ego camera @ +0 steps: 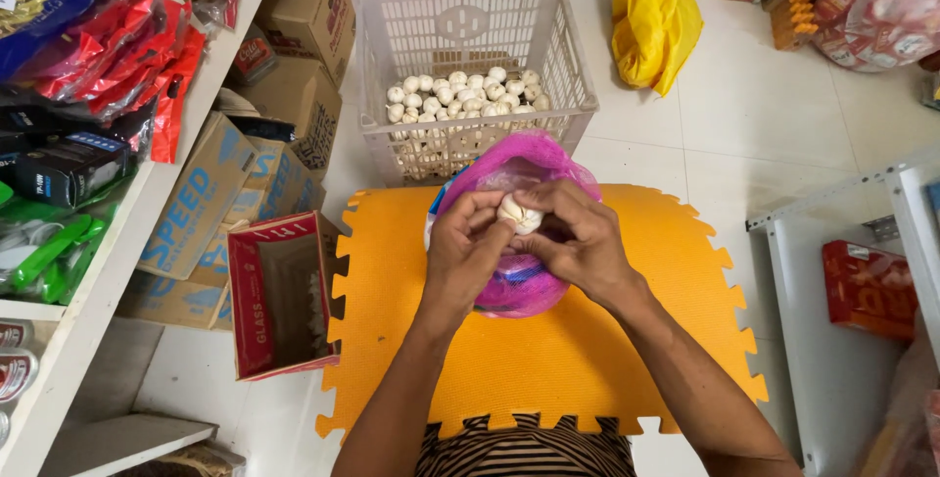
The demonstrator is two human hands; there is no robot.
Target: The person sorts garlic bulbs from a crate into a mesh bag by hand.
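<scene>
1. Head view, your hands: your left hand [462, 244] and your right hand [578, 240] meet over the middle of the orange foam mat [548, 359]. The fingers of both hands are closed around one white garlic bulb [520, 214], which sits between them, just above the pink mesh bag [519, 168].
2. Head view, the bag: the pink mesh bag lies on the far half of the mat, under and behind your hands. Its opening is hidden by your fingers, so you cannot tell how full it is.
3. Head view, edges and room: the mat has a toothed edge all around. Its near part, in front of your body, is bare. On your left, an open red cardboard box [279, 296] touches the left edge of the mat. On your right, a strip of white tiled floor [744, 115] separates the mat from a white metal frame [832, 320].
4. Head view, containers: a white plastic crate [563, 66] stands on the floor just beyond the far edge of the mat, close behind the bag. It holds a heap of white garlic bulbs [460, 93] that covers only its bottom. The inside of the red box is in shadow.
5. Head view, further away: a yellow plastic bag [651, 26] lies on the floor to the right of the crate, apart from it. Shelves [108, 271] with cardboard cartons stand at your left.
</scene>
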